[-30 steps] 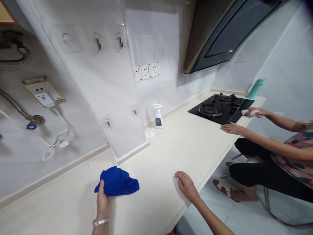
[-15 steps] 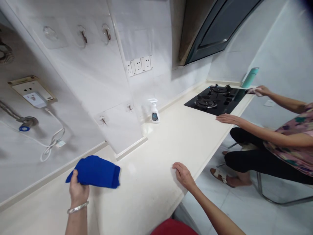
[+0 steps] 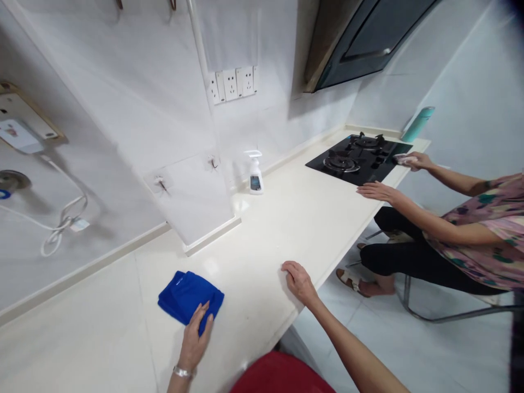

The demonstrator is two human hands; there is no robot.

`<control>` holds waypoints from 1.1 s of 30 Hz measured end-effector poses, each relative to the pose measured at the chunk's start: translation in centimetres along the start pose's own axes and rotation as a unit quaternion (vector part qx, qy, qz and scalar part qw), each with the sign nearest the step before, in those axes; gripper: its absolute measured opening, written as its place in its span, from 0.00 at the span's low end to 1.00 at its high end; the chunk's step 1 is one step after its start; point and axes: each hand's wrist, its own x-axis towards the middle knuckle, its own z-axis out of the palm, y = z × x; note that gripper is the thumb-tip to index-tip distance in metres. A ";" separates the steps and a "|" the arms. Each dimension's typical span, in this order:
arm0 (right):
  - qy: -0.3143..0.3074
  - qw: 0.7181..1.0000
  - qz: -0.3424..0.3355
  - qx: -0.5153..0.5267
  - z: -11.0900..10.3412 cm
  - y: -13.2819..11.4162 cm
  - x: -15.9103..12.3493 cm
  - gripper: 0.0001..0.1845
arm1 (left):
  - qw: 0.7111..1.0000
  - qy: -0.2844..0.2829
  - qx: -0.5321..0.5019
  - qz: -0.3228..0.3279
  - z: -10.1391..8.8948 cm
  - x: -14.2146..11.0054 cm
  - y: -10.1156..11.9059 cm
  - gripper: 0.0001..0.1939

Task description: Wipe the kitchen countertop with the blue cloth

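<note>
A folded blue cloth [image 3: 189,297] lies on the white countertop [image 3: 254,251]. My left hand [image 3: 195,335], with a silver bracelet at the wrist, rests on the cloth's near edge with its fingers stretched out flat. Close to the counter's front edge, my right hand [image 3: 299,283] lies on the bare surface, fingers loosely bent and holding nothing. Against the wall behind stands a white spray bottle [image 3: 256,176] with a dark label, apart from both hands.
At the right a seated co-worker presses a pale cloth [image 3: 404,159] on the black gas hob [image 3: 347,161], the other hand [image 3: 376,191] flat beside it. A green cylinder [image 3: 418,124] stands in the corner. A range hood [image 3: 364,46] hangs above, and a wall pillar [image 3: 200,218] juts into the counter.
The blue cloth was held up in my left hand; now it lies on the counter under my fingers, further right. The co-worker's cloth moved leftward onto the hob. My right hand stayed put.
</note>
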 end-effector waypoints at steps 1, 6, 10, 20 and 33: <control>-0.004 1.000 0.002 0.000 0.0 0.1 -0.1 0.20 | 1.000 -0.006 0.009 0.007 0.1 -0.7 0.0 0.28; -0.010 1.000 0.000 0.003 0.1 0.4 -0.1 0.19 | 1.000 0.000 0.005 -0.022 -2.0 -1.1 0.3 0.30; -0.002 1.000 -0.012 0.007 -0.1 0.0 0.0 0.19 | 0.975 0.192 -0.050 -0.098 -4.8 0.6 0.7 0.35; 0.001 1.000 -0.013 0.003 0.0 -0.1 0.0 0.19 | 0.977 0.111 0.094 -0.158 -9.8 6.5 -1.4 0.27; -0.002 1.000 -0.003 0.001 0.2 0.3 0.0 0.20 | 0.931 0.169 0.322 0.026 -2.1 5.8 0.5 0.32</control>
